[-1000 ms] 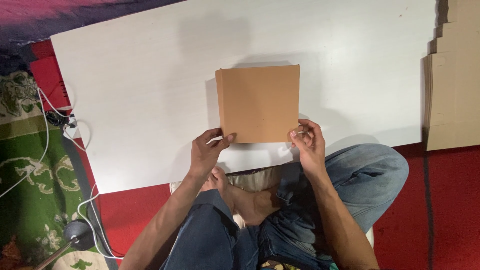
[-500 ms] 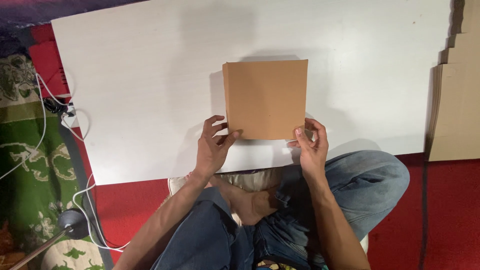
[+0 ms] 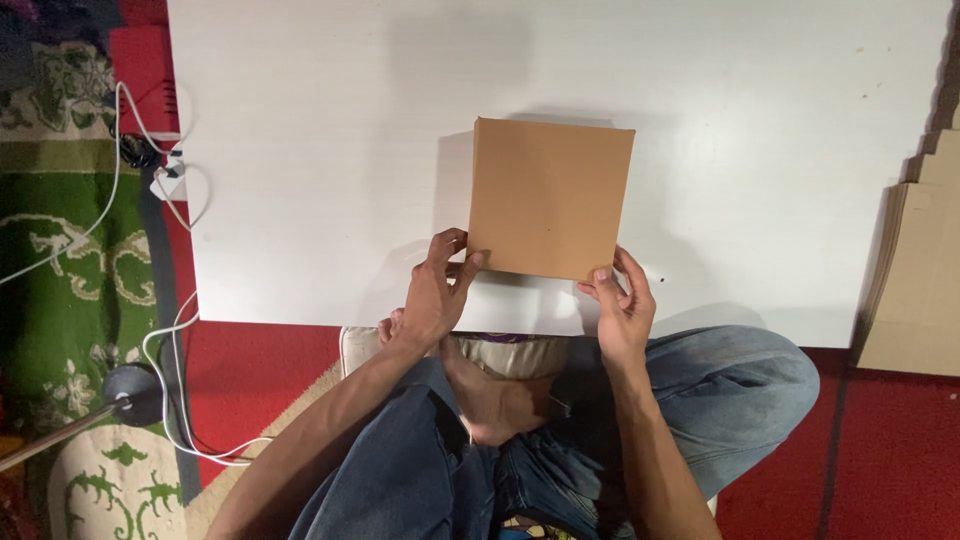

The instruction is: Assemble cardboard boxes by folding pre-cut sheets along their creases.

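Note:
A flat brown cardboard piece (image 3: 550, 196), nearly square, lies on a large white board (image 3: 330, 150). My left hand (image 3: 437, 290) pinches its near left corner with thumb and fingers. At the near right corner my right hand (image 3: 622, 305) grips the edge the same way. Both hands rest at the board's near edge, just above my crossed legs in blue jeans.
A stack of flat brown cardboard sheets (image 3: 920, 270) lies on the red floor at the right. White cables and a plug (image 3: 165, 185) run along the board's left side over a green patterned rug (image 3: 60, 280). A lamp base (image 3: 135, 393) stands at lower left.
The view has shifted, so the cardboard piece and the board sit further right and higher in frame. Both hands keep their hold on the near corners.

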